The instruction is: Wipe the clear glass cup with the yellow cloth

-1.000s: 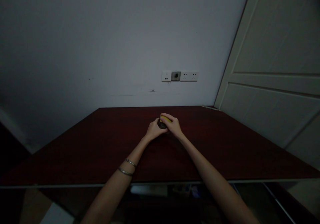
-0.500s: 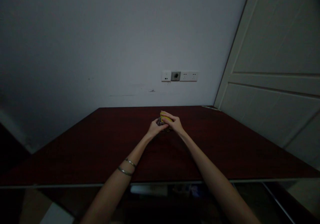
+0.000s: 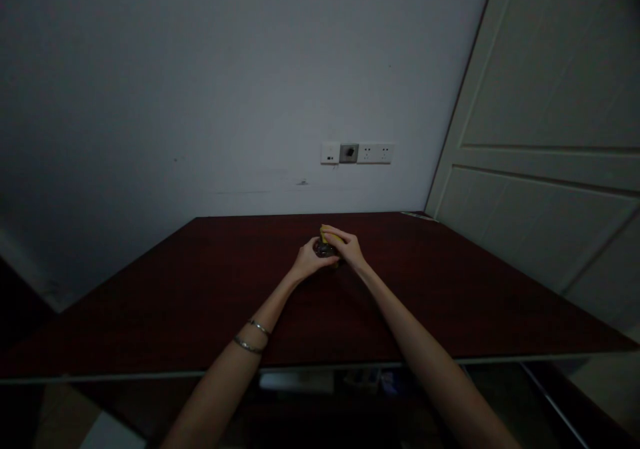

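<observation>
I've got the left hand (image 3: 307,261) wrapped on a small dark object (image 3: 323,251) and the right hand (image 3: 351,249) clamped over its yellow top (image 3: 329,237), mid-frame, low over the far tabletop (image 3: 200,289); top looks not yet off, nothing set aside, so I'd judge it early.

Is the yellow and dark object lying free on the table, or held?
Held: left hand and right hand close around the object. Whether it touches the table, cannot tell.
</observation>
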{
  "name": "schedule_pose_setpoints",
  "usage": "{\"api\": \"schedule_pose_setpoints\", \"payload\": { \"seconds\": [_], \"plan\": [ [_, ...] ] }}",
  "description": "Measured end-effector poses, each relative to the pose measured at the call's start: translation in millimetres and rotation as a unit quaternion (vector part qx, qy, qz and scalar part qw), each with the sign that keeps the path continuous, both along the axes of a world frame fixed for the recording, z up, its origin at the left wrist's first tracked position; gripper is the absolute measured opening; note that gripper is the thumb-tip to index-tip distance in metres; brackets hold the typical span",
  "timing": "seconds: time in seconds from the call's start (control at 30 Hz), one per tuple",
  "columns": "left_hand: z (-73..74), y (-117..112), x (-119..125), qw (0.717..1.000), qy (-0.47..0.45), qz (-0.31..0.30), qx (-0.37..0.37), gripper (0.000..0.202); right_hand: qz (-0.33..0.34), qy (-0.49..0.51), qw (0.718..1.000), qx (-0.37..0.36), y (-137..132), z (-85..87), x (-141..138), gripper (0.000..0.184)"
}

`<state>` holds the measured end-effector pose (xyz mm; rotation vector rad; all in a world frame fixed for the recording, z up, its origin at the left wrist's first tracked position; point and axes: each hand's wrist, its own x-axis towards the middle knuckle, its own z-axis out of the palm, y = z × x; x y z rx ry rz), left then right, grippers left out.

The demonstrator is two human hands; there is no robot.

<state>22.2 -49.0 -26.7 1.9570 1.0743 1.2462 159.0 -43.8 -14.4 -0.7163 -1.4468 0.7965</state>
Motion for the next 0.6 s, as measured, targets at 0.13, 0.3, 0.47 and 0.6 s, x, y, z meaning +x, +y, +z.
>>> {"api": "schedule_pose_setpoints", "payload": {
  "seconds": [0.13, 0.3, 0.47, 0.6],
  "plan": [
    [-0.3, -1.8, -0.6, 0.998, 0.032, 0.044, 0.025, 0.068, 0.022, -0.048, 0.997, 0.057, -8.1, 4.5, -1.2, 0.022],
    [2.8, -8.9, 1.0, 0.997, 0.049, 0.044, 0.041, 0.072, -0.025, 0.002, 1.000, 0.002, -4.7, 3.6, -3.8, 0.029],
    [2.7, -5.9, 2.4, 0.999, 0.012, 0.030, 0.017, 0.068, -0.018, 0.051, 0.997, -0.061, 0.2, 3.5, -3.0, 0.037],
    [-4.2, 6.9, 1.2, 0.998, -0.036, 0.033, -0.043, 0.055, 0.020, -0.017, 1.000, 0.005, -4.9, 5.9, -2.7, 0.027]
  ]
}}
